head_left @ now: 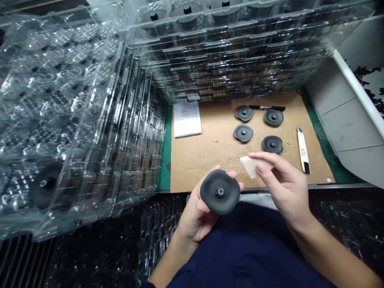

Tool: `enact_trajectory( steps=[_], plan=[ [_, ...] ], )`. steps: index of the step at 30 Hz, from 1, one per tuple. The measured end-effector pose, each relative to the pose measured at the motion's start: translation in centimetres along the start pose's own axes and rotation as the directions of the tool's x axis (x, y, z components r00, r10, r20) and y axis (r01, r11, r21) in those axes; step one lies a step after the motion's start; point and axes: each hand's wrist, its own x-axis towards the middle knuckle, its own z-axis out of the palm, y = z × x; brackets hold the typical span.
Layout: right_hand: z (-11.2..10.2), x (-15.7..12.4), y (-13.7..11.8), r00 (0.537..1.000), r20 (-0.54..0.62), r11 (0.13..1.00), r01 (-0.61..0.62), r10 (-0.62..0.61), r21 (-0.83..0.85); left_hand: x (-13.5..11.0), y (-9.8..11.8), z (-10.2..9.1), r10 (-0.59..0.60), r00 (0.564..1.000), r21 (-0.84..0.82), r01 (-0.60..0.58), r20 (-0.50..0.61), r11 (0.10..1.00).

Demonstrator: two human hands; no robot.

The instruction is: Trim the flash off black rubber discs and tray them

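Note:
My left hand [195,212] grips a round black rubber disc [220,192] with a metal hub in its middle, held face up over my lap. Just to its right, my right hand [285,188] pinches a small white block [250,166] between thumb and fingers, close to the disc's upper right edge but apart from it. Several more black discs [243,133] lie on the brown cardboard sheet [210,156] beyond my hands.
Tall stacks of clear plastic trays [75,120] stand at the left and across the back [228,52]. On the cardboard lie a printed paper [187,119], a black pen [267,107] and a white utility knife [303,150]. A grey-white bin edge [354,88] rises at right.

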Motion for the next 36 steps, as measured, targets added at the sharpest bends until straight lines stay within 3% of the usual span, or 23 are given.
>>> enact_trajectory(
  steps=[4,9,13,15,18,20,21,24,27,29,31,33,36],
  plan=[
    [-0.1,-0.9,1.9,0.978,0.071,0.98,-0.198,0.195,0.029,0.4,-0.1,0.3,0.006,1.0,-0.031,-0.006,-0.016,0.999],
    [-0.5,-0.9,1.7,0.977,0.062,0.978,-0.206,0.206,-0.004,0.5,-0.1,0.3,0.01,0.999,-0.014,-0.011,-0.053,1.0],
    [-0.7,-0.6,-1.7,0.999,0.023,0.998,-0.033,0.034,-0.061,0.5,-0.4,0.3,0.029,0.997,0.029,-0.027,-0.073,0.999],
    [-0.1,-0.6,-3.4,0.985,0.102,0.984,0.147,-0.137,-0.099,0.6,-0.8,0.1,0.062,0.995,0.067,-0.057,-0.078,0.996],
    [1.3,-0.7,-4.8,0.875,0.289,0.901,0.426,-0.388,-0.084,0.8,-1.1,-0.5,0.119,0.99,0.118,-0.11,-0.072,0.987],
    [1.7,-0.7,-4.5,0.82,0.386,0.879,0.475,-0.423,-0.045,0.9,-0.9,-1.0,0.154,0.985,0.139,-0.143,-0.077,0.98],
    [1.7,-0.6,-4.0,0.815,0.423,0.89,0.454,-0.395,-0.043,0.9,-0.7,-1.2,0.179,0.98,0.154,-0.164,-0.09,0.974],
    [0.7,-0.1,-2.2,0.868,0.444,0.938,0.314,-0.222,-0.144,0.9,-0.1,-1.6,0.247,0.962,0.182,-0.225,-0.112,0.957],
    [-0.6,0.1,-1.0,0.955,0.293,0.966,0.124,-0.054,-0.228,0.8,0.1,-1.4,0.25,0.965,0.182,-0.232,-0.083,0.956],
    [-1.1,0.0,-1.3,0.978,0.21,0.974,0.044,0.004,-0.223,0.9,0.0,-1.1,0.232,0.971,0.167,-0.221,-0.053,0.961],
    [-1.0,-0.1,-2.4,0.987,0.161,0.977,0.06,-0.027,-0.203,1.0,-0.3,-0.8,0.217,0.976,0.149,-0.21,-0.032,0.966],
    [-0.2,-0.3,-3.9,0.979,0.155,0.972,0.158,-0.131,-0.176,1.0,-0.6,-0.6,0.22,0.975,0.149,-0.213,-0.027,0.965],
    [1.6,-0.5,-5.2,0.914,0.22,0.922,0.371,-0.34,-0.115,1.0,-0.9,-0.7,0.243,0.97,0.171,-0.235,-0.029,0.957]
  ],
)
